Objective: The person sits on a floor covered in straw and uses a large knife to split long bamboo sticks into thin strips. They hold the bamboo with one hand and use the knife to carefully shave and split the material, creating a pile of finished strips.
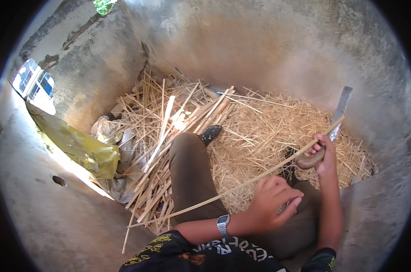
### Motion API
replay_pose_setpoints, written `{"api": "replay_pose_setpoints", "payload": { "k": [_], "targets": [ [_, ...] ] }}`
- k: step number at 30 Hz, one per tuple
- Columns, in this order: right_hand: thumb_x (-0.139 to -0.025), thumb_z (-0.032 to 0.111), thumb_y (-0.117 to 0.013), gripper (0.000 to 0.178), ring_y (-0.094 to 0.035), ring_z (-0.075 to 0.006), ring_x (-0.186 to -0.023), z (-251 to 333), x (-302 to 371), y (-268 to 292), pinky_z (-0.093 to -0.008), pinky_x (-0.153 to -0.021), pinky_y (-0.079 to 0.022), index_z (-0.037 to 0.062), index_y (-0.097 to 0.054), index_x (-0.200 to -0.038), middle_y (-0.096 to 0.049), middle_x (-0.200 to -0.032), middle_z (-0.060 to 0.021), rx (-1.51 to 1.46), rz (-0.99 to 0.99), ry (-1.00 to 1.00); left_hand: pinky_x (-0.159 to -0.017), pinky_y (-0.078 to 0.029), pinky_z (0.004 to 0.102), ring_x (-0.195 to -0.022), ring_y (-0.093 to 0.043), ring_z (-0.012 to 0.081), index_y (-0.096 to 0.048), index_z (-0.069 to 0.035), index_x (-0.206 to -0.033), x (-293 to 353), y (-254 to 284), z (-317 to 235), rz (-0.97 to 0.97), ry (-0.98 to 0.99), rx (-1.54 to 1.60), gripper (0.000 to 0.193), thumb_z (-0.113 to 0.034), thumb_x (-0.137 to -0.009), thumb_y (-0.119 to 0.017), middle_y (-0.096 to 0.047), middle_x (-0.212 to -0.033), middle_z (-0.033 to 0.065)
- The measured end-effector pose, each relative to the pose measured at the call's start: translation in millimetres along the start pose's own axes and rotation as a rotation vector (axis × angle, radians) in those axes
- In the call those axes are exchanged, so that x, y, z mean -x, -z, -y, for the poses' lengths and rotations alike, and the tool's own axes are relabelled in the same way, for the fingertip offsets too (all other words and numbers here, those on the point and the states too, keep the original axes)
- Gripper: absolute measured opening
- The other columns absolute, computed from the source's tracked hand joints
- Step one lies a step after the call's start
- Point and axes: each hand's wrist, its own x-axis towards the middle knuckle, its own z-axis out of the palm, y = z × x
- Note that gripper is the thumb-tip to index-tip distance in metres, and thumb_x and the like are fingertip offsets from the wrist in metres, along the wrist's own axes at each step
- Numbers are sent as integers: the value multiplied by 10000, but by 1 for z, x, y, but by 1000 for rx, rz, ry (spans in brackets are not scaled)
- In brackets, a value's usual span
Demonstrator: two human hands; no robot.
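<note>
My right hand (324,156) is closed around the curved wooden handle (309,160) of a knife, whose long metal blade (343,104) points up and away. A long thin strip of bamboo or cane (219,196) slants across the view. Its far end crosses the blade by my right fingers, and its near end lies low on the left over my forearm. Just below the strip is my left hand (274,204), with a watch (223,225) on the wrist. Its fingers are bent, with the thumb apart from them and nothing visible between.
Several split strips (158,190) are heaped beside my bent leg (192,172). Fine shavings (260,131) cover the floor ahead and right. Bare walls (260,45) close around me. A yellow plastic sheet (96,156) hangs at the left, below a wall opening (35,84).
</note>
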Motion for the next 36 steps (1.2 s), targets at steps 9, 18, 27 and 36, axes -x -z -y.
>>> {"api": "replay_pose_setpoints", "payload": {
  "k": [9,18,27,36],
  "targets": [
    [-894,241,-772,266,-499,-65,-559,15,-14,20,-245,-526,-446,82,-569,-960,-581,-791,-5,-6,-154,51,-641,-495,563,-729,-640,453,-543,-17,-1245,1,13,59,396,444,-276,278,-113,-988,-498,-633,-762,259],
    [-895,270,-783,377,-473,-79,-511,5,-6,12,-271,-476,-384,119,-528,-664,-497,-570,22,864,-144,315,-583,-428,511,-637,-591,451,-578,-12,-1176,-14,43,80,81,429,-274,216,-140,-1032,-481,-589,-670,228],
    [-892,284,-714,342,-473,-163,-443,-54,1,1,-345,-453,-389,57,-629,-651,-544,-538,-54,1617,31,680,-607,-456,537,-671,-622,452,-590,-23,-1086,-19,54,75,89,535,-123,201,-187,-1036,-485,-626,-717,242],
    [-828,201,-686,124,-614,-254,-522,-57,-13,5,-420,-563,-517,80,-699,-802,-651,-652,-74,1863,-92,906,-555,-384,322,-594,-463,110,-676,-1,-1122,-10,44,98,135,630,118,242,-181,-1035,-539,-508,-638,40]
  ]
}}
